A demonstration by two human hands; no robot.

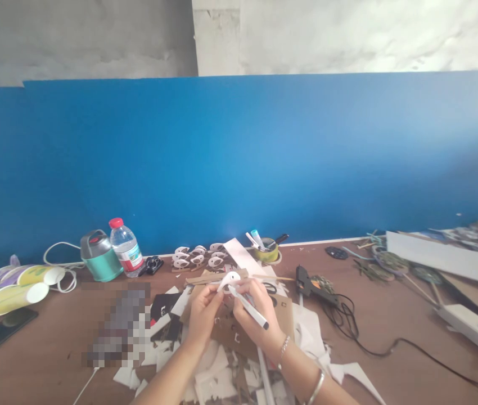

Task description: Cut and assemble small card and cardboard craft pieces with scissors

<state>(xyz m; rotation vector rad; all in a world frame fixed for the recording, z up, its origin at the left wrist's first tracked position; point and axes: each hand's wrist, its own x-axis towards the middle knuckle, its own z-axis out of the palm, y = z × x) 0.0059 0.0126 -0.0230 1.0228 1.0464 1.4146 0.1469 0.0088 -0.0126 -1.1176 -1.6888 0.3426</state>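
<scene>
White cutout (233,276) sits up between my two hands, lifted above the litter, probably so its small dark eye-like spot faces me while I work on it. My left hand (203,311) pinches its near left edge between thumb and fingers, which seems meant to steady it and leave the face uncovered. My right hand (257,308) is closed around a white marker (251,311) in a writing grip, dark end slanting back toward my wrist and the other end aimed at the cutout; I cannot tell whether the tip touches it.

Under and just right of my hands lies brown cardboard (285,322), with paper scraps (213,378) nearer me. Beyond my left hand, similar white pieces (198,260) stand in rows, perhaps grouped there to stay out of the scraps. Straight beyond my right hand, a yellow-green ring (266,257) gathers pens upright, likely for an easy reach. Right of that hand rests a glue gun (305,282), its black cord (384,353) trailing off rightward, apparently to leave my working spot free.
</scene>
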